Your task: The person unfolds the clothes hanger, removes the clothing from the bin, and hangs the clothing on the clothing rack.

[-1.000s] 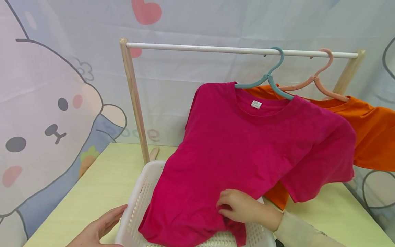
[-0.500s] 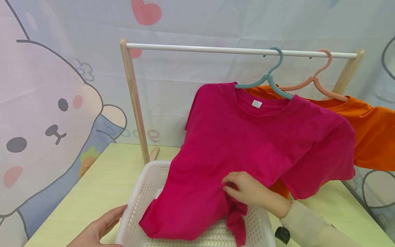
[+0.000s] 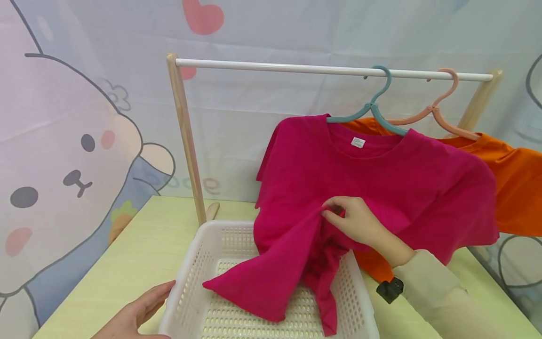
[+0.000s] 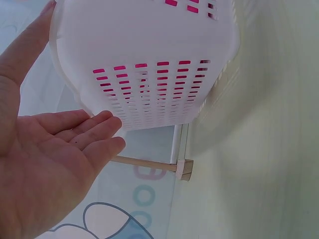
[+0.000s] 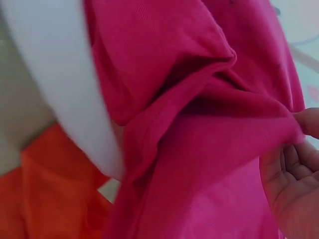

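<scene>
A magenta T-shirt (image 3: 292, 174) hangs on a teal hanger (image 3: 377, 108), its lower part drooping into a white plastic basket (image 3: 368, 325). My right hand (image 3: 355, 221) pinches a fold of the shirt's front between thumb and fingers, lifting it above the basket. The right wrist view shows the pinched fabric drawn to a point at the fingertips (image 5: 309, 122). At the basket's left side, my left hand (image 3: 133, 313) rests against the outer wall with fingers fairly straight. In the left wrist view its palm is bare and the thumb reaches the rim.
An orange T-shirt (image 3: 518, 188) hangs behind on a pink hanger (image 3: 444, 115). Both hangers hook over the white rail (image 3: 271, 66) of a wooden-legged rack. Basket and rack stand on a pale yellow table (image 3: 139, 245), with a printed cloth backdrop (image 3: 237, 42) behind.
My right hand has moved up and slightly right, raising the pinched fabric. More of the basket's floor is uncovered, and the hem has come away from its left side. The left hand stays put.
</scene>
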Tool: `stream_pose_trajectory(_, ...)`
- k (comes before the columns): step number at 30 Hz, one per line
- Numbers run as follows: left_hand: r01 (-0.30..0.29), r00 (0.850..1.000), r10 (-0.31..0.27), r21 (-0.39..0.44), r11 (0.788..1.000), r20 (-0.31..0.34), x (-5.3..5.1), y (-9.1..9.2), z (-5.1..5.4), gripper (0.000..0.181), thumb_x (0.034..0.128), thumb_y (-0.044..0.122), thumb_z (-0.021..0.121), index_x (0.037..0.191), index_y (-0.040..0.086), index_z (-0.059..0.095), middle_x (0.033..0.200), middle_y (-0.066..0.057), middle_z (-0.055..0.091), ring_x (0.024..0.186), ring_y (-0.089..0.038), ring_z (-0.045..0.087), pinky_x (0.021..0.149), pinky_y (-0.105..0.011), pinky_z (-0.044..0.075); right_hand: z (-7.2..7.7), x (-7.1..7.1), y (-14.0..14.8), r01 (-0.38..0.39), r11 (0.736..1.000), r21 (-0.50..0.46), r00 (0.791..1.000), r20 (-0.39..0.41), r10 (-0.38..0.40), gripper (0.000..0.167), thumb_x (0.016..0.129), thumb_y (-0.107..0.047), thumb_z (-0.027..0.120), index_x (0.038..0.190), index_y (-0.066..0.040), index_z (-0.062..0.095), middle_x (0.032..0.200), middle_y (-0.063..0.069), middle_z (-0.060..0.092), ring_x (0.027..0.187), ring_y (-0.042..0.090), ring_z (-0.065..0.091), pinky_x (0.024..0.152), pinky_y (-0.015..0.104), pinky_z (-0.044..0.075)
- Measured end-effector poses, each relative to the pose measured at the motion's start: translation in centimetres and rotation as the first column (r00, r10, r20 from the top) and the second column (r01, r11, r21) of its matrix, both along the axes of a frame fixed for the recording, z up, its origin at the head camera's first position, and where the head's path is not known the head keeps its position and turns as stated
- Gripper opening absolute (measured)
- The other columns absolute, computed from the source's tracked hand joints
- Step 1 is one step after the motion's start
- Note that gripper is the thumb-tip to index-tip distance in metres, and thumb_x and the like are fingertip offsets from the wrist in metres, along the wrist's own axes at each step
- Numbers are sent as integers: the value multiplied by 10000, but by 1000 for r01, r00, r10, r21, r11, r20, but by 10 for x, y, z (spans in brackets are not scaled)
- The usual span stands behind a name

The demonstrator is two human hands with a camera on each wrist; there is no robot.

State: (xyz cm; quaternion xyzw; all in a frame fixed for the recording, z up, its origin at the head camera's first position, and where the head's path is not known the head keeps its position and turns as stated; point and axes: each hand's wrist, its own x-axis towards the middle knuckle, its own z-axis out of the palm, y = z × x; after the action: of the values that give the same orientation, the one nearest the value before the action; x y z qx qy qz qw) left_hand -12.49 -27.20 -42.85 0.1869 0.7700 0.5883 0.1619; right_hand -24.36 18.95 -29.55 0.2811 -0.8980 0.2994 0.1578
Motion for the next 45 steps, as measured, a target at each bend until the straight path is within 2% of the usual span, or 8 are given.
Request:
stream_pose_trajectory(5, 15, 1000, -15, 15, 1000, -20, -1, -2, -3, 857, 864, 64, 699, 1511, -47, 148, 1456, 95, 363, 1200, 160, 370, 898, -175, 430, 15, -8, 8, 88, 995, -43, 996, 8, -88, 110, 903, -69, 638, 977, -19, 702, 843, 49, 690, 730, 163, 576, 623, 237, 469)
stream_pose_trajectory(12, 12, 1000, -12, 7, 1000, -29, -1, -3, -5, 847, 869, 53, 689, 1516, -35, 150, 1514, -104, 286, 1197, 172, 351, 905, -169, 418, 34, -18, 22, 207, 970, -124, 978, 38, -204, 178, 939, -120, 596, 1019, 12, 683, 832, 110, 680, 622, 119, 548, 584, 204, 454)
stream_pose_trajectory(19, 31, 999, -30, 31, 999, -38, -1, -4, -6, 841, 871, 31, 682, 1518, -28, 147, 1431, 190, 366, 1215, 167, 340, 909, -159, 404, 53, -28, 33, 303, 924, -235, 953, 73, -294, 263, 963, -188, 569, 1063, 35, 669, 825, 110, 651, 566, 17, 560, 585, 149, 482)
stream_pose_trajectory(25, 43, 998, -42, 43, 998, -37, -1, -4, -5, 844, 887, 44, 675, 1520, -33, 122, 1534, -181, 253, 1226, 174, 321, 902, -165, 413, 64, -37, 38, 348, 880, -324, 937, 93, -337, 333, 973, -214, 527, 1131, 53, 645, 907, 110, 654, 575, -79, 572, 608, 96, 496)
stream_pose_trajectory(27, 41, 999, -39, 40, 998, -36, -1, -5, -5, 846, 886, 45, 675, 1522, -28, 122, 1535, -218, 234, 1225, 178, 319, 901, -169, 418, 65, -40, 39, 359, 870, -339, 933, 107, -344, 358, 976, -226, 516, 1163, 57, 631, 938, 123, 654, 581, -88, 571, 618, 86, 493)
stream_pose_trajectory(34, 32, 999, -31, 55, 998, -20, 1, -3, -4, 858, 866, 24, 686, 1525, -10, 138, 1464, 126, 358, 1237, 167, 327, 913, -171, 413, 52, -47, 35, 378, 869, -319, 925, 160, -344, 370, 979, -237, 514, 1167, 63, 621, 999, 189, 654, 584, -92, 569, 620, 90, 489)
stream_pose_trajectory(39, 38, 999, -38, 69, 997, -2, 1, -4, -4, 857, 876, 37, 679, 1522, -25, 120, 1505, 21, 336, 1227, 169, 338, 901, -171, 422, 32, -52, 33, 395, 876, -278, 916, 189, -353, 342, 975, -207, 517, 1151, 64, 629, 1015, 210, 658, 590, -71, 566, 617, 114, 491)
stream_pose_trajectory(45, 56, 998, -55, 82, 995, -22, 1, -3, -4, 852, 877, 18, 669, 1516, -43, 109, 1397, 273, 392, 1231, 160, 344, 911, -161, 410, 11, -59, 39, 406, 883, -236, 904, 245, -350, 354, 986, -215, 504, 1182, 63, 604, 1051, 203, 641, 645, -31, 592, 666, 147, 507)
